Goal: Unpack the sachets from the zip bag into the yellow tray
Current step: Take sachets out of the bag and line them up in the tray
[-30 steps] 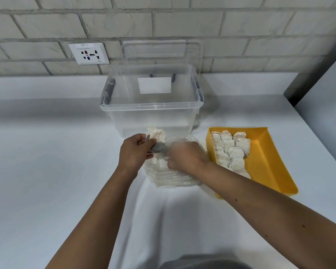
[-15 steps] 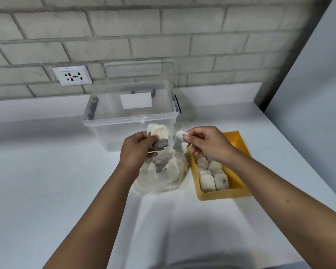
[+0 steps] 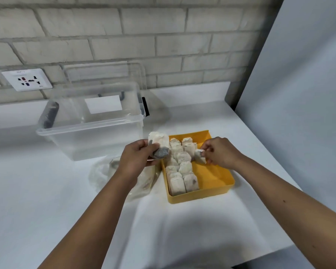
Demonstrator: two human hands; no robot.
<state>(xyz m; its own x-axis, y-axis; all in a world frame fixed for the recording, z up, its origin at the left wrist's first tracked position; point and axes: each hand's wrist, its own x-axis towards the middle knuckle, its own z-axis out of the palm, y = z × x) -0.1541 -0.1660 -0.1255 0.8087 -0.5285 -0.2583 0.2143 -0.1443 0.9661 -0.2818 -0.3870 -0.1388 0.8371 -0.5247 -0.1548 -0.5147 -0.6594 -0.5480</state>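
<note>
Sachets (image 3: pixel 183 170) fill the left side of the yellow tray (image 3: pixel 217 178) in two rows, about eleven countable. The left hand (image 3: pixel 139 155) grips a small bunch of sachets (image 3: pixel 159 145) above the zip bag (image 3: pixel 124 176) on the table (image 3: pixel 37 191). The right hand (image 3: pixel 219 152) fingers pinch one sachet (image 3: pixel 199 156) over the tray.
</note>
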